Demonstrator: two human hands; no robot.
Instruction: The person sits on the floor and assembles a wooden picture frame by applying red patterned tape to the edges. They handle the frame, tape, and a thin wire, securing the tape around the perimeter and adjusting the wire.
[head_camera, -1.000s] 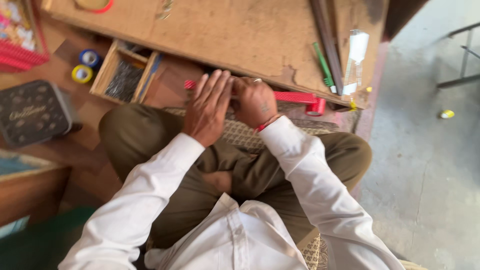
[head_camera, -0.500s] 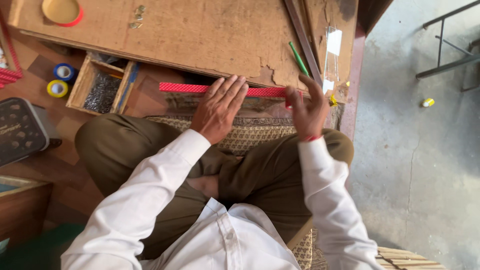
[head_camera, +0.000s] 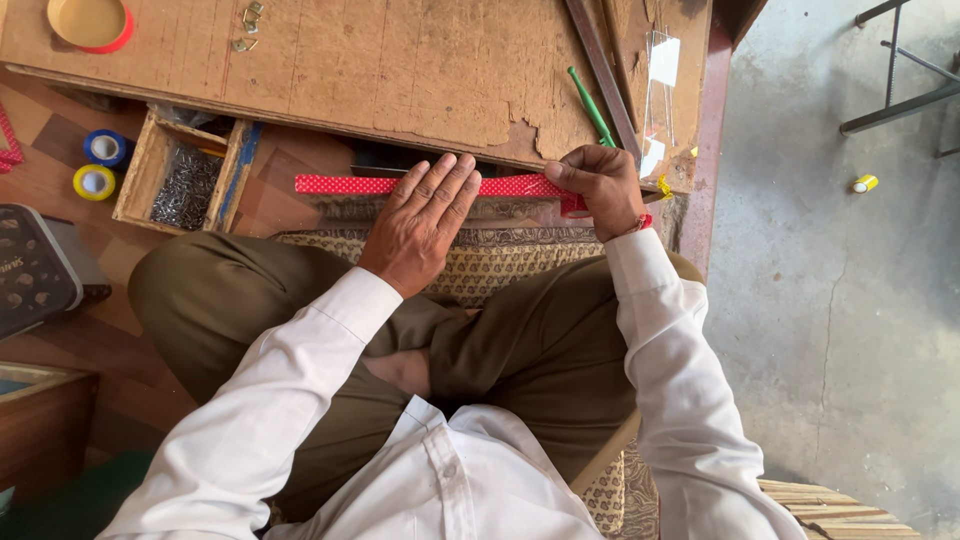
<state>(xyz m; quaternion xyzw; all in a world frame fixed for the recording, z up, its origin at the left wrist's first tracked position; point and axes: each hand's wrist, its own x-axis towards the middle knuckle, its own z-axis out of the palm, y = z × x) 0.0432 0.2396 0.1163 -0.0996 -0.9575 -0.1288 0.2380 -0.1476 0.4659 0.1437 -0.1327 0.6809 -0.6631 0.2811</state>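
A person in a white long-sleeved shirt and olive-brown trousers sits cross-legged, seen from above, before a large worn wooden board (head_camera: 380, 70) that fills the top of the view. Along the board's near edge lies a long, narrow red strip with small white dots (head_camera: 345, 185), stretched flat from left to right. The left hand (head_camera: 420, 225) lies open and palm down on the strip's middle, fingers spread and pressing, closed around nothing. The right hand (head_camera: 600, 190) pinches the strip's right end, thumb and fingers closed together on it. The strip looks thin, light and soft, like ribbon or tape; it would likely sag or curl if let go, so holding both ends taut seems best. To the left, an open wooden tray (head_camera: 150, 170) holds a heap of small dark metal pieces, perhaps nails. A shallow yellow round dish with a red rim (head_camera: 90, 25) sits on the board's far corner; its contents cannot be made out. Blue (head_camera: 105, 148) and yellow (head_camera: 93, 182) tape rolls lie beside the tray.
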